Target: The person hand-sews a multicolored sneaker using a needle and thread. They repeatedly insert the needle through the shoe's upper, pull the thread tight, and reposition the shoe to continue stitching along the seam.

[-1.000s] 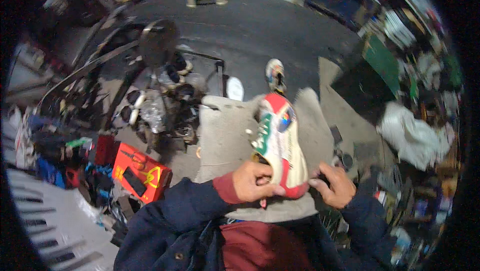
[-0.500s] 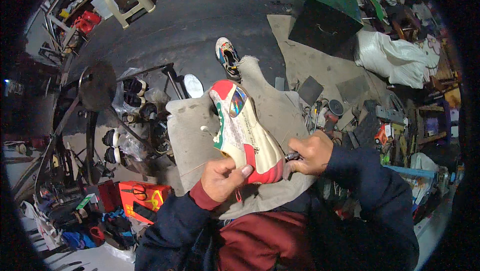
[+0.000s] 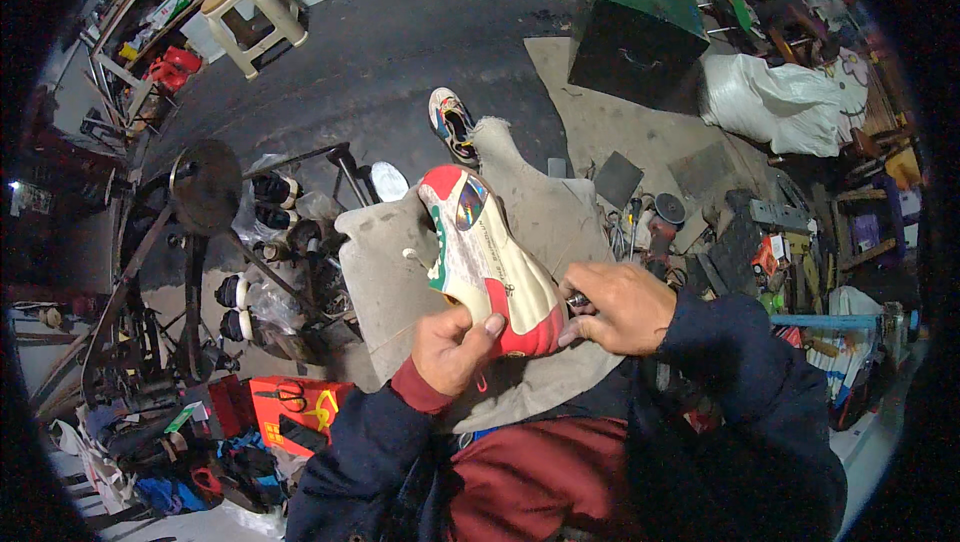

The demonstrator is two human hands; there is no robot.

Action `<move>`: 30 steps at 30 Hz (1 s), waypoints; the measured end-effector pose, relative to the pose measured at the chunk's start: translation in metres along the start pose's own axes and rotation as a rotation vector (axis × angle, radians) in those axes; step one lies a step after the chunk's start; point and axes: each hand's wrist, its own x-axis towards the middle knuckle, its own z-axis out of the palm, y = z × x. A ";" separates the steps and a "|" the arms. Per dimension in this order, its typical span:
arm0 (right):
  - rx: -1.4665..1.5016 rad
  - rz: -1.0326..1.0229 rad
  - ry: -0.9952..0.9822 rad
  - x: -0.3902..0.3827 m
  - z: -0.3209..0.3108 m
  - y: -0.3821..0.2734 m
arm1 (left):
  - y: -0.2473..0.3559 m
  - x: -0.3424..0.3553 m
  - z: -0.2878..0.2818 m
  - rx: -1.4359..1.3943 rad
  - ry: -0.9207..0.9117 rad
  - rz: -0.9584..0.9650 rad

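Note:
Across the grey cloth (image 3: 385,242) on my lap lies a cream sneaker (image 3: 495,257) with red toe and heel patches, a green lacing edge and a shiny side panel. Its toe points away from me, and its side faces up. My left hand (image 3: 452,347) grips the heel collar, thumb on the outside. At the sole edge near the heel, my right hand (image 3: 620,307) is closed around a small tool with a dark metallic handle (image 3: 577,299). The tool's tip is hidden. A red loop (image 3: 482,382) hangs below the heel.
Beyond the cloth another sneaker (image 3: 453,125) rests on the floor. At left are a black metal stand (image 3: 205,187), bagged shoes (image 3: 270,302) and a red box (image 3: 285,404) with scissors on it. Hand tools, an angle grinder (image 3: 663,232) and a green chest (image 3: 640,27) are at right.
My right hand has turned, its back now more upward, and hides more of the tool at the sole edge. The left hand keeps its grip on the heel. The whole view has shifted slightly.

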 end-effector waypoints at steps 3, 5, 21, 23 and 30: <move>0.042 0.062 0.004 0.001 0.005 -0.007 | 0.000 0.000 -0.002 -0.007 -0.012 0.033; 0.075 0.097 -0.055 0.001 0.009 -0.002 | 0.000 -0.001 -0.004 0.007 -0.018 0.040; -0.214 0.256 0.180 -0.050 0.015 0.071 | -0.004 0.000 -0.002 -0.040 -0.033 0.040; -0.138 0.342 0.196 -0.074 0.005 0.076 | -0.007 0.001 -0.002 -0.035 -0.032 0.104; 1.272 0.192 0.296 -0.073 0.014 0.005 | -0.007 -0.001 0.001 -0.004 0.039 0.121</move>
